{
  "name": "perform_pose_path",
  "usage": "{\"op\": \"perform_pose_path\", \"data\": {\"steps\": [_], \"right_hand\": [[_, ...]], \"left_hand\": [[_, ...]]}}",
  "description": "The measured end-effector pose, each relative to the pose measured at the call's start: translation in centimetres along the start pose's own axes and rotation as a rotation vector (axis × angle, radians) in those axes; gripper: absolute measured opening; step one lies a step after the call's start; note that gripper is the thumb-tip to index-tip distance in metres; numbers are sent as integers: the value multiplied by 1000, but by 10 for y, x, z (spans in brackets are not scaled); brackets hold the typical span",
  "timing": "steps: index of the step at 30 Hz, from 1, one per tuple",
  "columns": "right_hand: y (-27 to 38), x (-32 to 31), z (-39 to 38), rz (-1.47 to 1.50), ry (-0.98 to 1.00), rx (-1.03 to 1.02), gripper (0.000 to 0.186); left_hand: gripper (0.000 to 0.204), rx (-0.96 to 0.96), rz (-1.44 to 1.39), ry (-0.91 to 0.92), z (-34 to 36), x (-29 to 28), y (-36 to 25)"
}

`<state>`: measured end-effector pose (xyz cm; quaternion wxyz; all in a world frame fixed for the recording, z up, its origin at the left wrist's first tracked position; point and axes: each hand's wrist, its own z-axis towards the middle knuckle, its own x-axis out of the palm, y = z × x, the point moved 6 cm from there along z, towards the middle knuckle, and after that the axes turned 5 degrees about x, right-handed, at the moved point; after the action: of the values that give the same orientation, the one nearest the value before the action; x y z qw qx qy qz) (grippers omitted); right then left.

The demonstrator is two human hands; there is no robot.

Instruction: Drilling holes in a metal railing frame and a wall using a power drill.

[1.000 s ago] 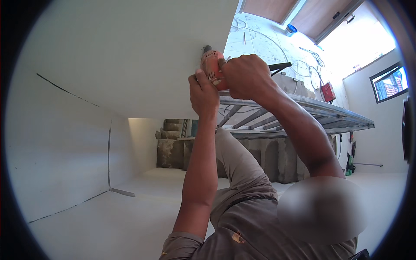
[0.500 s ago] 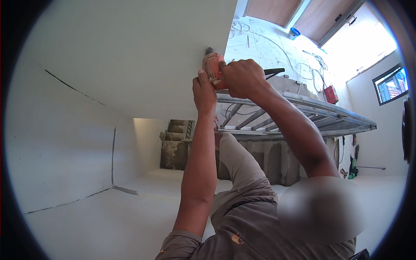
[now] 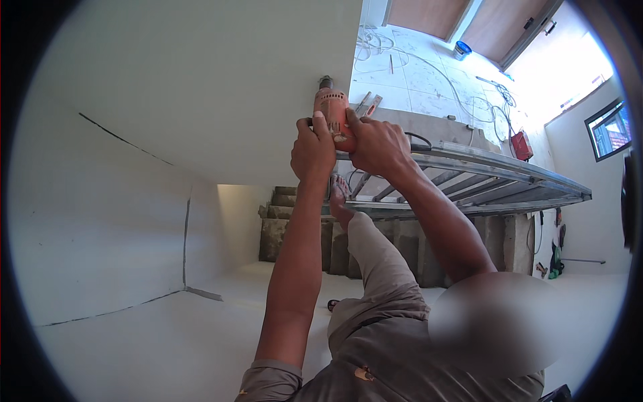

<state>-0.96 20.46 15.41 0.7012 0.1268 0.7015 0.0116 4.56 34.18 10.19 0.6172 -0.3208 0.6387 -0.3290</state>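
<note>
A worn orange power drill [image 3: 331,107] is held up in both hands, its dark chuck [image 3: 325,83] against or very close to the white wall surface [image 3: 221,87]. My left hand [image 3: 312,151] wraps the near left side of the drill body, thumb along the casing. My right hand [image 3: 380,144] grips the drill from the right, its fingers curled behind and partly hidden. A dark cord [image 3: 420,139] loops out past the right wrist. Whether a bit enters the wall cannot be seen.
Metal railings [image 3: 495,171] run to the right below my right arm. Concrete steps [image 3: 429,248] lie beneath. My bare foot [image 3: 340,189] is beside the railing. Beyond are loose cables [image 3: 499,94], a blue bucket [image 3: 462,50], a red box [image 3: 521,145] and a flat tool [image 3: 373,106].
The view has shifted slightly. My right hand has come lower on the drill, its forearm less raised. The flat tool and more of my foot now show. Both hands keep hold of the drill.
</note>
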Motion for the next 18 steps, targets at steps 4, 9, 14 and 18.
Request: {"op": "perform_pose_path", "data": {"steps": [4,9,14,18], "right_hand": [[-10,7,3,80,-25,42,83],[-12,7,4,94,-42,39,82],[-11,0,6,67,-20,47,79],[-10,-5,10,5,1,17,78]], "left_hand": [[59,44,110,7,4,2,-9],[56,71,133,-22,5,3,-11],[55,96,131,-42,7,4,-13],[57,60,103,-28,9,7,-11]]}}
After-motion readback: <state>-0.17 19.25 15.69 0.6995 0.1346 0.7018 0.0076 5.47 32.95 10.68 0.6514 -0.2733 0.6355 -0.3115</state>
